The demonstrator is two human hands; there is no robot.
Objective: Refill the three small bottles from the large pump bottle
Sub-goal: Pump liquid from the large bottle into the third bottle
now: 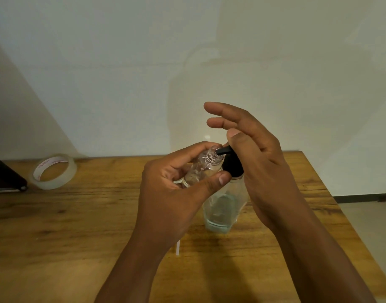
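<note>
Above a wooden worktop (78, 215), the left hand (172, 193) grips a small clear plastic bottle (204, 167), tilted, its open neck at the black nozzle of the large pump bottle (224, 206). The right hand (259, 154) presses the pump head, fingers mostly straight. The small bottle looks light, smooth and probably slippery when wet, so holding around its body seems safest.
</note>
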